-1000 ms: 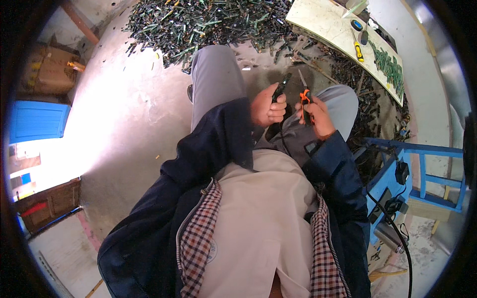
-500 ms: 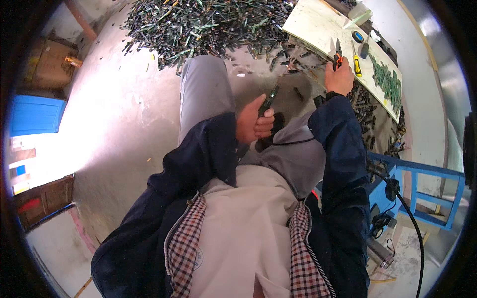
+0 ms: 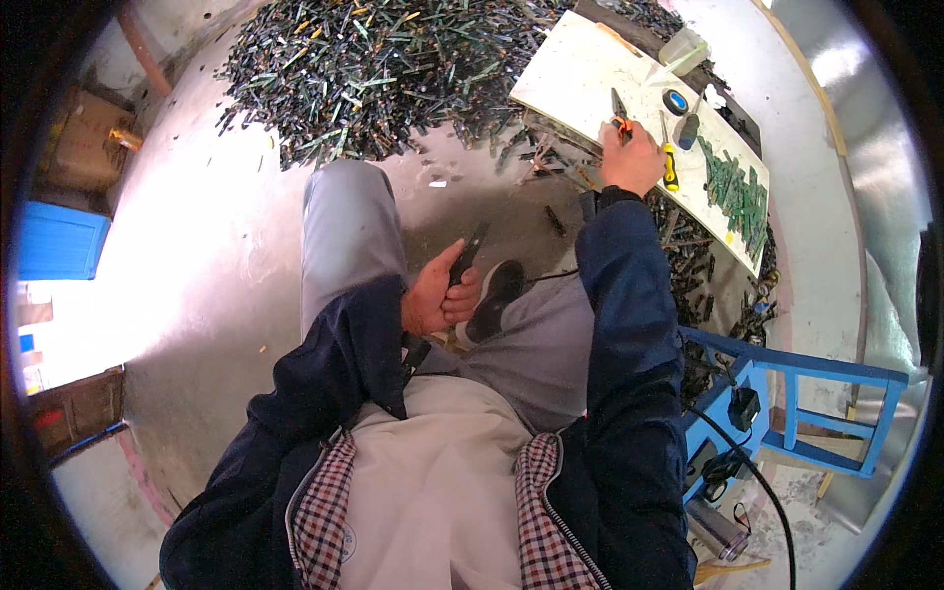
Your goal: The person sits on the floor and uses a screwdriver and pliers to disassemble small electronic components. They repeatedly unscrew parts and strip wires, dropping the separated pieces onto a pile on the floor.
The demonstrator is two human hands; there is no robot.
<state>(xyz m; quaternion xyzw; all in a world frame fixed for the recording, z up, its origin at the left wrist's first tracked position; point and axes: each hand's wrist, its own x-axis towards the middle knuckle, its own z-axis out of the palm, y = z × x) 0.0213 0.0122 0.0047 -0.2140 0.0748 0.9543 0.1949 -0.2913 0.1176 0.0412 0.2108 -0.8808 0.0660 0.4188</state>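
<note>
My left hand (image 3: 438,295) is closed round a narrow dark strip (image 3: 469,252), which looks like a small circuit board, above the floor between my knees. The strip's upper end sticks out past my thumb; my fingers cover the rest. Over at the white board, my right hand (image 3: 632,162) has its fingers closed on the orange handles of a pair of pliers (image 3: 618,104). The pliers' dark jaws point away from me, over the board's surface. Close to that hand lies a yellow-and-black screwdriver (image 3: 671,169).
The white board (image 3: 565,74) also bears a blue-and-black roll (image 3: 675,102), a dark-handled tool (image 3: 688,130), a clear container (image 3: 683,49) and green strips (image 3: 733,192). A large pile of strips (image 3: 364,74) covers the floor ahead. A blue frame (image 3: 796,388) stands at right with a black cable.
The whole view has shifted, so most things sit further left and lower. The strip in my left hand now shows a darker face than before. My right hand stays at the pliers.
</note>
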